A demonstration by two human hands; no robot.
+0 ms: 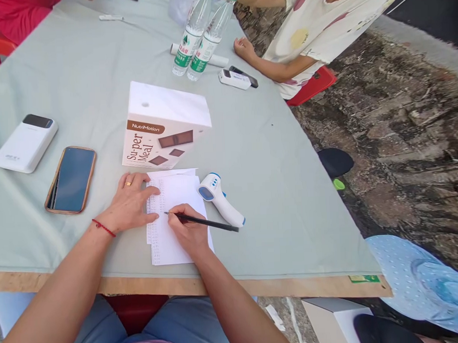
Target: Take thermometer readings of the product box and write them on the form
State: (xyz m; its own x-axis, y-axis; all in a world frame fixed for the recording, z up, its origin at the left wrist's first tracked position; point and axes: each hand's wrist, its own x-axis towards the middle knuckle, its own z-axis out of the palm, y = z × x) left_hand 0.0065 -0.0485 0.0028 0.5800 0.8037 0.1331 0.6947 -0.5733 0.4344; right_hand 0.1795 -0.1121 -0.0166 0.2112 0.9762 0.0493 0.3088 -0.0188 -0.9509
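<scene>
In front of me lie white paper sheets (pixel 179 193) with small handwriting down their left side. My right hand (pixel 188 230) grips a black pen (pixel 212 223), its tip at the sheet near the written column. Fingers spread, my left hand (pixel 134 200) rests along the sheets' left edge; a ring and a red string bracelet show on it. Touching or close to the paper's right side is a white and blue infrared thermometer (pixel 222 201). A NutriMotion box (pixel 163 129) stands just beyond the sheets.
Left of my hand lie a phone (pixel 70 179) and a white power bank (pixel 25 143). Two water bottles (pixel 200 47) stand farther back, near a small white device (pixel 234 79). A person (pixel 300 49) sits across at right; a red sleeve (pixel 21 18) shows at upper left. The table's wooden edge (pixel 154 285) runs before me.
</scene>
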